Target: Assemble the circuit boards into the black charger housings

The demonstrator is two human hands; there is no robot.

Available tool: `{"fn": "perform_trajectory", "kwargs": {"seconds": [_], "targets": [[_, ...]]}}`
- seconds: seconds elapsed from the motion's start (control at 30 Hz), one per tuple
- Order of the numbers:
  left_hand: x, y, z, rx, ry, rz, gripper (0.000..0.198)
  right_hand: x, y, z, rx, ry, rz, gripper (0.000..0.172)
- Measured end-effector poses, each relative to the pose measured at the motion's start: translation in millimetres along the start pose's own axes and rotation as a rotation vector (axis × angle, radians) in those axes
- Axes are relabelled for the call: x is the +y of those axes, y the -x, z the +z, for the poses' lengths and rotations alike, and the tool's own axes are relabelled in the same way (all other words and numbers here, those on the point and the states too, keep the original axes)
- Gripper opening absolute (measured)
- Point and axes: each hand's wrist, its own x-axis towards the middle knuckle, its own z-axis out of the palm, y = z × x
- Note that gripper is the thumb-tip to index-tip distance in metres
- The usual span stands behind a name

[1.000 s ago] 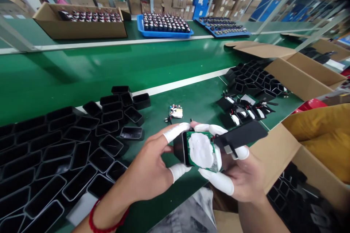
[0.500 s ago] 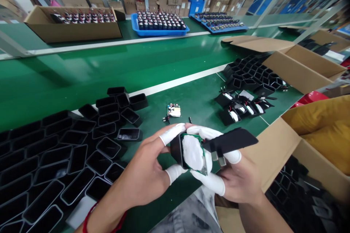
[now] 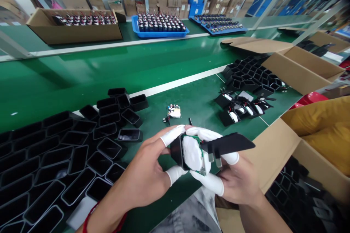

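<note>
My left hand, white covers on its fingertips, grips a black plastic case from the left. From the right, my right hand pinches a green circuit board that carries a white pad-like lump. The board's left edge sits at the mouth of the case, with most of the board outside. A black end plate with metal plug prongs sticks out to the right above my right hand. Beyond my hands another circuit board lies on the green bench, with a small black plug piece beside it.
Many black cases stand mouth-up on the left. Several cases with boards inside and more cases are at right. A cardboard box of black parts is beside me. Blue trays line the back shelf. A person's yellow-brown clothing shows at right.
The black end plate and the board have moved slightly left towards the case, and the prongs have tilted a little. Both hands keep their grips.
</note>
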Motion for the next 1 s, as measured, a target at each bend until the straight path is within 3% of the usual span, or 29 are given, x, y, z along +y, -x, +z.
{"fn": "perform_trajectory", "kwargs": {"seconds": [0.27, 0.43, 0.6, 0.67, 0.8, 0.9, 1.0], "targets": [[-0.7, -2.7, 1.6, 0.01, -0.001, 0.017, 0.076, -1.3, -5.4, -0.3, -0.018, -0.004, -0.014, 0.04], [-0.5, -1.7, 2.3, 0.041, -0.012, 0.014, 0.073, -5.6, -4.5, -1.1, -0.028, 0.059, 0.025, 0.059], [-4.5, -5.3, 6.6, 0.116, 0.095, -0.032, 0.061, 1.4, 9.2, 3.7, -0.123, 0.005, 0.249, 0.082], [-5.4, -7.3, 9.7, 0.134, 0.123, -0.036, 0.058, 4.6, 17.5, 12.5, -0.023, -0.182, 0.368, 0.086], [-6.8, -7.3, 15.7, 0.138, 0.12, -0.009, 0.059, 2.0, 24.6, 36.4, 0.205, -0.57, 0.54, 0.064], [-12.2, -5.3, 18.6, 0.141, 0.027, 0.014, 0.066, -0.5, 21.5, 49.8, 0.317, -0.628, 0.633, 0.055], [-20.7, -5.7, 20.9, 0.174, 0.027, 0.009, 0.066, 5.2, 19.8, 55.3, 0.375, -0.658, 0.67, 0.058]]}}
